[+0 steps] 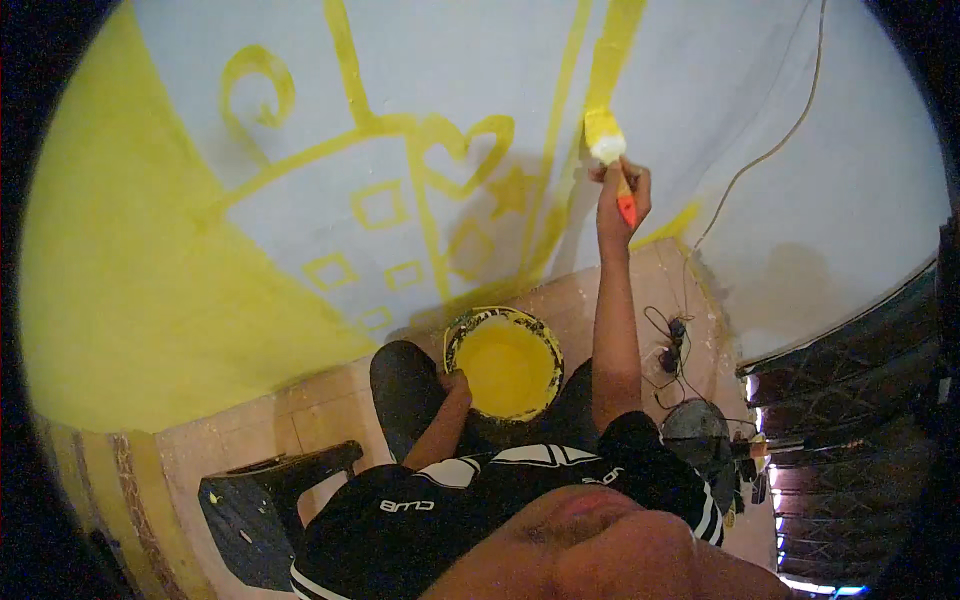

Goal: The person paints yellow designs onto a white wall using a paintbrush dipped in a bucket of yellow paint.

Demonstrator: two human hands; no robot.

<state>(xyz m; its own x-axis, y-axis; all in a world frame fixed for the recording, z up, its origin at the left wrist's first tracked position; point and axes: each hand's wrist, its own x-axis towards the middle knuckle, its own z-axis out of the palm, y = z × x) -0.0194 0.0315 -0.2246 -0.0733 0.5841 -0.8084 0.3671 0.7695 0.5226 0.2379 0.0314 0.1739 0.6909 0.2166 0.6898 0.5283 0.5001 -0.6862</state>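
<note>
A paintbrush (606,136), with yellow paint on its bristles and a red-tipped handle, is held in my right hand (624,192). My right arm reaches up, and the bristles touch the wall at the lower end of a broad yellow stripe (612,60). Between my legs stands a round bucket (552,348) of yellow paint (508,368), its dark rim spattered with drips. My left hand (456,386) grips the bucket's left rim; some of its fingers are hidden there.
The white wall (290,215) bears yellow outlines of a heart, a star, squares and a curl, beside a large solid yellow area (150,280). A black plastic chair (255,520) is at lower left. At right, a thin cable (765,155) runs to tangled cords and a plug (672,345).
</note>
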